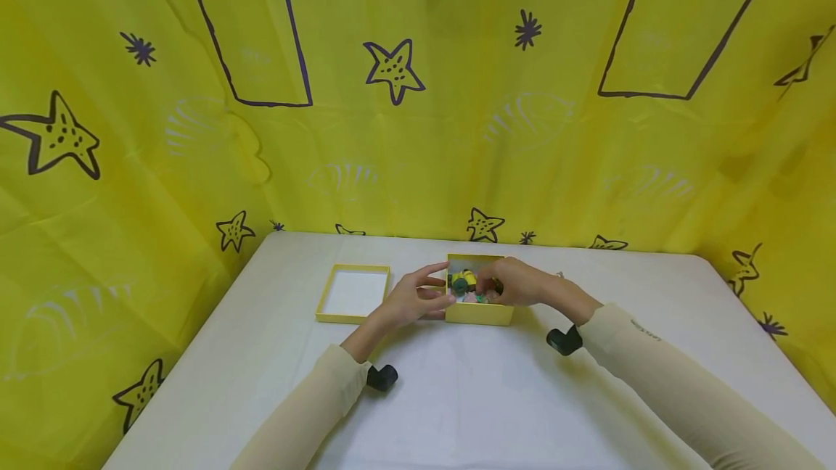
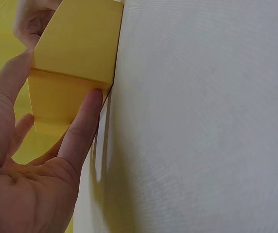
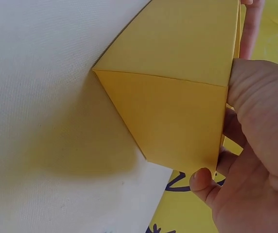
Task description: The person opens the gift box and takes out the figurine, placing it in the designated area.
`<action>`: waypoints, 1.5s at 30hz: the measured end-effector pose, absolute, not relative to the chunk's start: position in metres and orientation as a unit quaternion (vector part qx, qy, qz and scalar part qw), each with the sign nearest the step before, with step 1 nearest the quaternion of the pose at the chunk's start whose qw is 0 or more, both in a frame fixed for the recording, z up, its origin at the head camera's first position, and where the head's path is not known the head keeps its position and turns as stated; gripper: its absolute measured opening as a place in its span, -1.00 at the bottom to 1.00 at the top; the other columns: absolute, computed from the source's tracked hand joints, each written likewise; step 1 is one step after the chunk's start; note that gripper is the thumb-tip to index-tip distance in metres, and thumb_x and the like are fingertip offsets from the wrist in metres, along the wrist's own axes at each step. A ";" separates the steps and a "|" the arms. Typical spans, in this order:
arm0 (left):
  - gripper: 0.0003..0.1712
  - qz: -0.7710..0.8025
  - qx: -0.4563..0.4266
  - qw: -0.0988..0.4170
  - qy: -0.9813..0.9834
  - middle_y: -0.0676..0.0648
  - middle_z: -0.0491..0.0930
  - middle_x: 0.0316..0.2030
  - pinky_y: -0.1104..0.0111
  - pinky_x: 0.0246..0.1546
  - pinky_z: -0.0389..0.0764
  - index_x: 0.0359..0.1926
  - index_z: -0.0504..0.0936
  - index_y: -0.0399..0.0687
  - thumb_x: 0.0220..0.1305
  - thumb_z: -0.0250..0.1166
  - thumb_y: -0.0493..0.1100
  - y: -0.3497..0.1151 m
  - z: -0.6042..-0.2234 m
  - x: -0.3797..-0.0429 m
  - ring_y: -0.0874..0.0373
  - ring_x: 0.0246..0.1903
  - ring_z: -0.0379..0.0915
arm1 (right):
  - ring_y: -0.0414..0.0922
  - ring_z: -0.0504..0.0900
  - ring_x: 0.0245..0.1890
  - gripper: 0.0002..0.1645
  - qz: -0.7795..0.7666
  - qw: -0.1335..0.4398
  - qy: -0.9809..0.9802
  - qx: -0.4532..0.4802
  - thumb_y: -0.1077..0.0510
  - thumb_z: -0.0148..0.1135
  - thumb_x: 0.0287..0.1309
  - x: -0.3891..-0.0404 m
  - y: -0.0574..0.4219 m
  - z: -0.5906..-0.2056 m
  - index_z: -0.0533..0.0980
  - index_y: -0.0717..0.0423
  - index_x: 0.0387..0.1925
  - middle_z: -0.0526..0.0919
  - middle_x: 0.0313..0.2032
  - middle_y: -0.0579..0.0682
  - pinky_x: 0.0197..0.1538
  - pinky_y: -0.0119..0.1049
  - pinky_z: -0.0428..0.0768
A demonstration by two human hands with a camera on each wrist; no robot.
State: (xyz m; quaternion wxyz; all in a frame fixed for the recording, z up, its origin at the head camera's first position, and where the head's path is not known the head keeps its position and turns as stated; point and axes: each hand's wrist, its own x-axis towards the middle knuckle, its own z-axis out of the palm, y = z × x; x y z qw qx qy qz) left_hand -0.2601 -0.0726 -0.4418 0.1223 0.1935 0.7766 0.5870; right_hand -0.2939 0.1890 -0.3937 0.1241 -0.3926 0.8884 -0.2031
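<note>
A yellow open box (image 1: 479, 314) sits on the table with small things inside. Among them are a yellow and dark green piece (image 1: 464, 281) and something pink (image 1: 469, 297). My left hand (image 1: 418, 296) is at the box's left side, its fingers mostly straight. In the left wrist view, its thumb touches the upper corner and one finger (image 2: 83, 124) lies along the side's lower edge. My right hand (image 1: 519, 281) reaches over the right wall into the box. In the right wrist view its little finger (image 3: 203, 180) is outside at the rim; I cannot tell what its hidden fingertips hold.
To the left of the box lies a shallow yellow-rimmed lid (image 1: 353, 294), its white inside facing up. A white cloth covers the table (image 1: 451, 397). A yellow curtain (image 1: 444, 136) with drawn starfish hangs behind and on both sides.
</note>
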 end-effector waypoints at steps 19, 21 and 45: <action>-0.14 0.592 0.193 0.123 0.772 -0.30 0.51 0.25 0.16 0.05 0.71 0.55 0.29 0.01 0.32 0.47 -0.14 -0.072 -0.441 -0.261 -0.14 0.16 0.57 | -0.27 0.41 -0.47 -0.79 -0.197 0.106 0.886 -0.407 0.38 0.40 0.15 -0.291 0.190 -0.386 0.73 0.20 -0.16 0.56 -0.47 -0.13 -0.41 -0.43 0.44; -0.14 0.592 0.193 0.123 0.773 -0.30 0.51 0.25 0.16 0.04 0.71 0.55 0.29 0.00 0.32 0.47 -0.14 -0.072 -0.442 -0.261 -0.13 0.16 0.57 | -0.27 0.40 -0.48 -0.80 -0.197 0.101 0.886 -0.408 0.39 0.39 0.14 -0.290 0.191 -0.384 0.73 0.19 -0.18 0.53 -0.49 -0.15 -0.41 -0.43 0.43; -0.13 0.606 0.191 0.132 0.761 -0.34 0.50 0.24 0.18 -0.02 0.74 0.56 0.28 -0.02 0.32 0.46 -0.18 -0.072 -0.442 -0.260 -0.16 0.15 0.58 | 0.03 0.59 -0.27 -0.76 -0.238 0.044 0.891 -0.385 0.33 0.40 0.17 -0.289 0.200 -0.373 0.74 0.18 -0.10 0.68 -0.22 -0.07 -0.23 -0.24 0.62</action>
